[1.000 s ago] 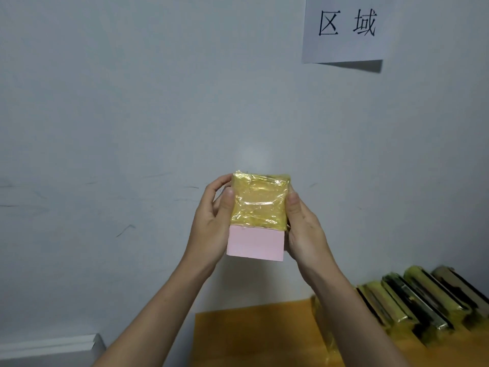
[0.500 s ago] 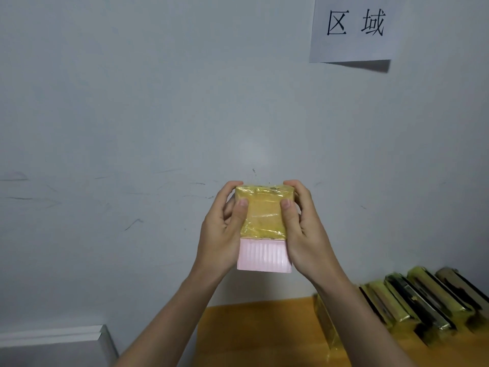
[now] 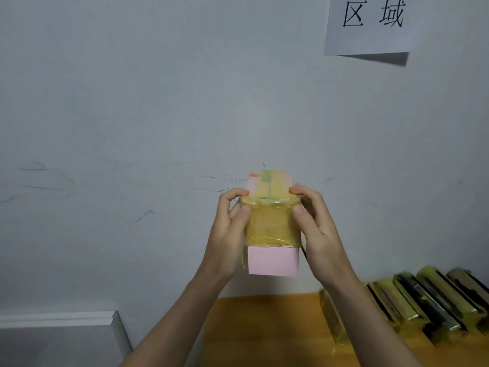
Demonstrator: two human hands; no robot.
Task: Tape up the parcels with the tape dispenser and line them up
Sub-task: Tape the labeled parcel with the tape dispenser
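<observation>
I hold a small pink parcel [image 3: 271,263] up in front of the wall, wrapped around its middle in yellowish clear tape. My left hand [image 3: 227,234] grips its left side and my right hand [image 3: 317,234] grips its right side, thumbs pressed on the taped front face. The parcel is tipped so that its top face shows, with a strip of tape running along it. No tape dispenser is in view.
A row of several taped parcels [image 3: 428,303] leans together on the orange table [image 3: 264,329] at the lower right. A paper sign [image 3: 370,25] hangs on the wall at the upper right. A grey-white ledge [image 3: 58,329] sits at the lower left.
The parcel has been tipped forward so its top face now shows. Both hands shifted their grip, thumbs now on the front, and dropped slightly.
</observation>
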